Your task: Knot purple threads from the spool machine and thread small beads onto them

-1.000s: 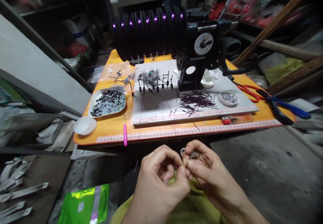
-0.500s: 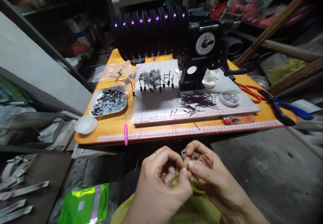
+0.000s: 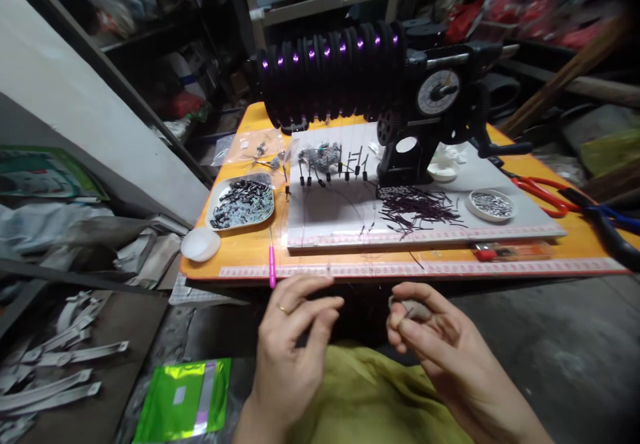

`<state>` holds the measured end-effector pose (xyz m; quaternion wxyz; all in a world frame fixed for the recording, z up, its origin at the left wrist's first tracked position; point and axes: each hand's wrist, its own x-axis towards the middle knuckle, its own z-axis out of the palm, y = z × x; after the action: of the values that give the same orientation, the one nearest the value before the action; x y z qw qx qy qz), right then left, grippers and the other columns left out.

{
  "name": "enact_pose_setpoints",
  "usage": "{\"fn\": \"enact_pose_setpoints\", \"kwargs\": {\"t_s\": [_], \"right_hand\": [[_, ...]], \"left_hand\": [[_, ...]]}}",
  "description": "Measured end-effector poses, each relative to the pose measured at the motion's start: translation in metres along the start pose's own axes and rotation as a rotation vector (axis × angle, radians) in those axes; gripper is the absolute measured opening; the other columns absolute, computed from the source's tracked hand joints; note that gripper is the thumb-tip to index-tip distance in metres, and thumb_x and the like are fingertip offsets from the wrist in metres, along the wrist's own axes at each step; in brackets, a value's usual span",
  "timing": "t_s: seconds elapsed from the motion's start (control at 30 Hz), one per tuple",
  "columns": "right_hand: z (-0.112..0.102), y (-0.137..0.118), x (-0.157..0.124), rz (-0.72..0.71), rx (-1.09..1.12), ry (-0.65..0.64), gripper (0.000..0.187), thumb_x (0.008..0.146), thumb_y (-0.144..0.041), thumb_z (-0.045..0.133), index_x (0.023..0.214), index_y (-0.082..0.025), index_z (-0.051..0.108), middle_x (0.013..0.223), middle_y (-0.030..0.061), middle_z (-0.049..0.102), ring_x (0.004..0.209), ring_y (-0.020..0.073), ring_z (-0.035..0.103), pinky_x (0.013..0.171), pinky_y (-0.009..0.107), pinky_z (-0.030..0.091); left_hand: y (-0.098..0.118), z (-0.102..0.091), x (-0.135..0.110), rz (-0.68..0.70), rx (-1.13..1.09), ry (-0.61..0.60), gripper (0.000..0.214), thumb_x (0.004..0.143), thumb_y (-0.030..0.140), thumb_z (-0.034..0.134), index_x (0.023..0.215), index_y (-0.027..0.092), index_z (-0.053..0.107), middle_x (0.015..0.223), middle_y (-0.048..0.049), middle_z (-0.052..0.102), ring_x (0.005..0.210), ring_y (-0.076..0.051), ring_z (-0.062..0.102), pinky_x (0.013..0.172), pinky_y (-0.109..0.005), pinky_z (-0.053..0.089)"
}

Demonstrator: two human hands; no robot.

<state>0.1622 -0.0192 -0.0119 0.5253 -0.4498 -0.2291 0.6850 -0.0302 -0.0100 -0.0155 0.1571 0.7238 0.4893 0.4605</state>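
My left hand hovers below the front edge of the orange table, fingers loosely stretched toward the edge, a ring on one finger; nothing shows in it. My right hand is curled in a pinch around a small grey piece held between thumb and fingers. The two hands are apart over my yellow-green lap. A pink-handled hook tool lies on the table edge just above my left hand. Thin threads run from the black spool machine down across the white board.
On the table stand a tray of dark small parts, a white dish, a pile of purple sticks, a small bowl of beads, a lighter, red scissors and blue-handled pliers. A green pouch lies on the floor.
My hands, pinched together a second ago, have separated: the left has opened and moved left, the right keeps the small grey piece. The view has shifted so the table sits further right.
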Motion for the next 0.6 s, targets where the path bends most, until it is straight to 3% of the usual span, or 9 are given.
{"fn": "enact_pose_setpoints", "kwargs": {"t_s": [0.1, 0.17, 0.23, 0.4, 0.5, 0.6], "right_hand": [[0.002, 0.002, 0.000, -0.013, -0.044, 0.014, 0.038, 0.063, -0.036, 0.092, 0.093, -0.023, 0.072, 0.073, -0.0008, 0.069, 0.064, 0.0081, 0.063, 0.062, 0.015, 0.052], [0.004, 0.004, 0.000, -0.023, -0.064, 0.005, 0.038, 0.063, -0.037, 0.092, 0.092, -0.022, 0.072, 0.073, -0.0005, 0.069, 0.064, 0.0087, 0.063, 0.061, 0.015, 0.052], [0.005, 0.007, -0.001, -0.032, -0.080, -0.004, 0.038, 0.064, -0.037, 0.091, 0.092, -0.021, 0.072, 0.073, 0.0000, 0.069, 0.064, 0.0093, 0.064, 0.062, 0.016, 0.052], [0.001, 0.014, 0.001, -0.064, -0.110, -0.011, 0.034, 0.067, -0.036, 0.090, 0.092, -0.022, 0.072, 0.075, 0.0001, 0.069, 0.066, 0.0097, 0.065, 0.065, 0.017, 0.054], [-0.004, 0.017, 0.004, -0.087, -0.121, -0.044, 0.032, 0.069, -0.034, 0.089, 0.094, -0.023, 0.072, 0.076, -0.0003, 0.070, 0.067, 0.0091, 0.066, 0.066, 0.016, 0.055], [-0.003, 0.020, 0.005, -0.093, -0.118, -0.041, 0.030, 0.071, -0.033, 0.088, 0.094, -0.023, 0.072, 0.077, -0.0005, 0.070, 0.068, 0.0084, 0.066, 0.066, 0.015, 0.055]], "left_hand": [[-0.024, -0.017, 0.006, -0.089, 0.340, 0.194, 0.018, 0.094, 0.017, 0.058, 0.109, 0.019, 0.069, 0.096, -0.0072, 0.067, 0.092, -0.021, 0.060, 0.091, -0.039, 0.047], [-0.036, -0.025, 0.014, -0.249, 0.497, 0.129, 0.029, 0.093, 0.023, 0.059, 0.120, 0.013, 0.061, 0.091, -0.0082, 0.065, 0.085, -0.024, 0.062, 0.085, -0.042, 0.051], [-0.044, -0.030, 0.022, -0.305, 0.544, 0.061, 0.035, 0.091, 0.024, 0.061, 0.123, 0.010, 0.057, 0.089, -0.0090, 0.065, 0.085, -0.027, 0.064, 0.080, -0.045, 0.053], [-0.050, -0.041, 0.027, -0.295, 0.610, -0.031, 0.032, 0.091, 0.018, 0.052, 0.122, 0.009, 0.057, 0.095, -0.0132, 0.067, 0.085, -0.032, 0.066, 0.077, -0.049, 0.054], [-0.053, -0.046, 0.019, -0.280, 0.662, -0.026, 0.037, 0.094, 0.016, 0.043, 0.129, 0.005, 0.051, 0.102, -0.0193, 0.065, 0.094, -0.036, 0.064, 0.081, -0.052, 0.052], [-0.054, -0.039, 0.017, -0.221, 0.707, 0.006, 0.032, 0.092, 0.011, 0.040, 0.120, 0.009, 0.055, 0.107, -0.0191, 0.062, 0.100, -0.036, 0.061, 0.087, -0.053, 0.050]]}}
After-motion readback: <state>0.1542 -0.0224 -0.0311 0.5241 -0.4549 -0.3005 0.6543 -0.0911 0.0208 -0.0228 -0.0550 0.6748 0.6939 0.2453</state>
